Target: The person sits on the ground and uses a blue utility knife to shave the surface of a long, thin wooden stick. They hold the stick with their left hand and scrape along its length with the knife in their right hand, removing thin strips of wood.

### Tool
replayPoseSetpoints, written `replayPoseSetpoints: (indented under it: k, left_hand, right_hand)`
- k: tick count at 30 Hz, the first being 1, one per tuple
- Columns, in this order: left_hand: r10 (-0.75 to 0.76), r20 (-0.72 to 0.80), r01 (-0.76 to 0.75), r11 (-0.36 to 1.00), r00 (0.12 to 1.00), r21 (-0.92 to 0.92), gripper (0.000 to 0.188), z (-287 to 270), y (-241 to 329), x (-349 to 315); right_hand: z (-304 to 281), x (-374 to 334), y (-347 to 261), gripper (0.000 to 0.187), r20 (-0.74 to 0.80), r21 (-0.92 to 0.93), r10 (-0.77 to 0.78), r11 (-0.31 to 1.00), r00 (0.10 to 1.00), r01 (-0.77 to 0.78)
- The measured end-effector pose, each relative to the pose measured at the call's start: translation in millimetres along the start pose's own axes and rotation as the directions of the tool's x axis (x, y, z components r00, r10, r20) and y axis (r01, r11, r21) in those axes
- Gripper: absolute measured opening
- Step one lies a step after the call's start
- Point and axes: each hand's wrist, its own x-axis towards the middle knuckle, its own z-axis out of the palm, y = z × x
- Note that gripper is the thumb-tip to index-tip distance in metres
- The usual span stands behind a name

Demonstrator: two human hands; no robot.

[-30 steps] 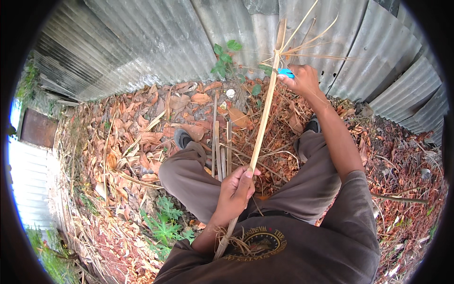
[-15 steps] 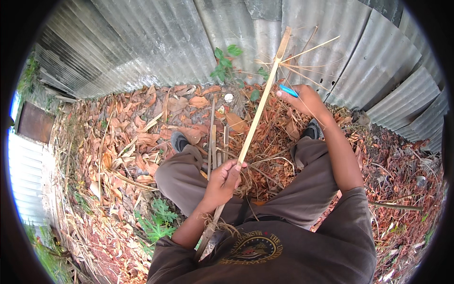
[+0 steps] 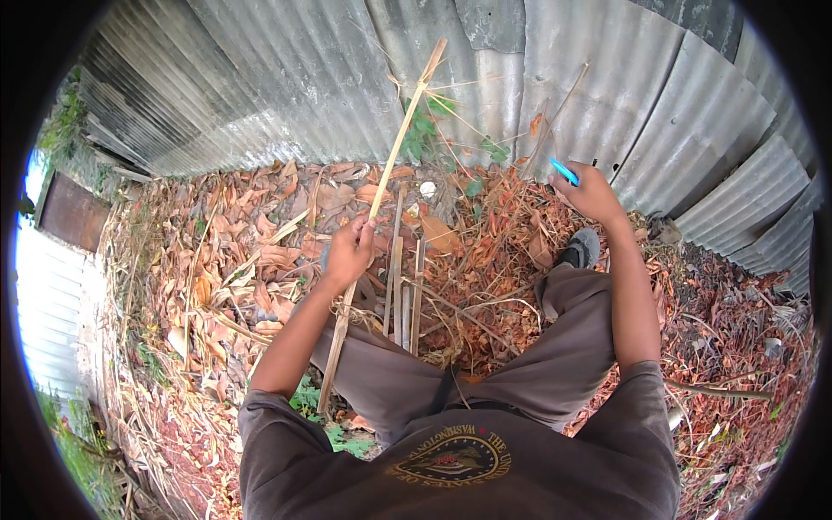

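My left hand (image 3: 348, 251) is closed round a long, pale bamboo strip (image 3: 394, 152). The strip slants from beside my left thigh up toward the metal wall, with thin split fibres fraying out near its far end. Off to the right, my right hand (image 3: 595, 196) grips a small tool with a bright blue handle (image 3: 564, 171); I cannot make out its blade or tip. That hand is apart from the strip. Several shorter bamboo pieces (image 3: 397, 286) stand or lean between my legs.
Corrugated metal sheets (image 3: 269, 78) form a wall in front. Dry brown leaves (image 3: 234, 260) and reddish shavings (image 3: 494, 251) cover the ground. Green plants (image 3: 422, 130) grow at the wall's foot. A thin stick (image 3: 559, 108) leans there, and a branch (image 3: 724, 392) lies to my right.
My left hand has moved left and forward, carrying the bamboo strip away from my right hand. My right hand with the blue tool has shifted slightly right. The fraying fibres have swung left with the strip.
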Motion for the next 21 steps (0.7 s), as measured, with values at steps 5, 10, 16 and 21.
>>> replayPoseSetpoints:
  k: [5, 10, 16, 21]
  left_hand:
    - [0.017, 0.029, -0.020, 0.994, 0.999, 0.103, 0.020, 14.0, 17.6, -43.2]
    - [0.089, 0.095, -0.097, 0.992, 0.991, 0.083, 0.020, 35.4, 34.8, -114.1]
    - [0.045, 0.113, -0.050, 0.998, 0.993, 0.044, 0.021, 41.6, 39.4, -148.9]
    - [0.274, 0.156, -0.308, 0.912, 0.949, 0.272, 0.027, 46.9, 39.2, -132.6]
  right_hand:
    - [7.0, -15.8, -60.6, 0.036, -0.355, 0.194, -0.019, 0.976, 0.935, 0.094]
    - [18.3, -15.7, -68.2, 0.049, -0.592, -0.057, -0.291, 0.945, 0.751, 0.321]
    - [18.1, -24.3, -82.2, 0.055, -0.207, 0.129, -0.088, 0.985, 0.974, 0.116]
    - [48.7, -25.9, -71.8, 0.039, -0.303, 0.010, -0.265, 0.959, 0.915, 0.282]
